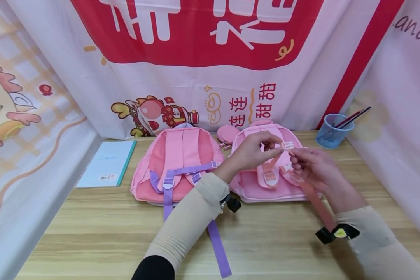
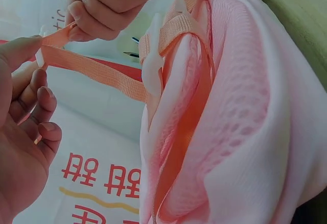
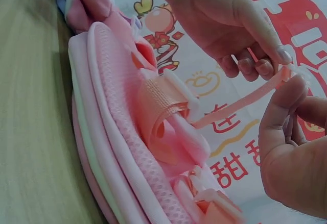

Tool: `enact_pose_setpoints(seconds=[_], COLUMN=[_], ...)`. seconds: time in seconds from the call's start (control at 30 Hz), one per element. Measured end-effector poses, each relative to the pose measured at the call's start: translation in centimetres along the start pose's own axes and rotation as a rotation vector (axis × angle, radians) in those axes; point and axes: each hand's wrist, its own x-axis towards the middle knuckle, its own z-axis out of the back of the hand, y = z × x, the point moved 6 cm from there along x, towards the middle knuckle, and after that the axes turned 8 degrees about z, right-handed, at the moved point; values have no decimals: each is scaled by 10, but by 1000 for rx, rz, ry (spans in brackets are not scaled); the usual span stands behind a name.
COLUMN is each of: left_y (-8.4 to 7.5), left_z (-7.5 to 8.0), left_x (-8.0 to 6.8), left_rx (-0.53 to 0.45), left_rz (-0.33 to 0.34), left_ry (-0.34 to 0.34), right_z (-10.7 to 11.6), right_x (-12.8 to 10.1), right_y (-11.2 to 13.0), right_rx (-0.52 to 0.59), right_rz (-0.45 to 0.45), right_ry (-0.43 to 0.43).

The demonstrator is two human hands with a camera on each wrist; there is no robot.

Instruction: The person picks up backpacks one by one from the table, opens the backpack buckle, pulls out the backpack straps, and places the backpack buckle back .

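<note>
A light pink backpack (image 1: 252, 186) lies straps-up on the wooden table (image 1: 108, 233). Both hands are raised just above it, holding its thin orange-pink strap (image 2: 97, 72). My left hand (image 1: 277, 143) pinches the strap at its small white clip (image 1: 287, 146) between thumb and forefinger. My right hand (image 1: 294, 155) pinches the same strap right beside the clip. The strap runs taut from a white buckle (image 2: 152, 68) on the backpack's shoulder strap to the fingers. In the right wrist view, the strap (image 3: 240, 104) rises from the backpack (image 3: 112, 132) to both hands' fingertips.
A second pink backpack (image 1: 176, 163) with purple straps lies to the left, one purple strap (image 1: 217, 241) trailing toward the front edge. A blue notebook (image 1: 106, 163) sits far left, a small pink pouch (image 1: 227, 134) behind, and a blue pencil cup (image 1: 334, 130) at back right. Printed cloth walls surround the table.
</note>
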Motion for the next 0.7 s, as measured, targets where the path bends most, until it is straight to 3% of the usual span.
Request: enact_pose_setpoints(seconds=[0.27,0.5,0.7], left_y=[4,5,6], left_z=[1,0,0], left_x=[-2,-2,-1], left_rx=[6,32,46], left_rz=[19,34,29], left_ry=[10,32,19], right_z=[-12,-16,-20], right_x=[5,5,4], right_y=[-6,-6,-6], right_rx=[78,111,180], right_rz=[49,36,49], right_ry=[46,24,67])
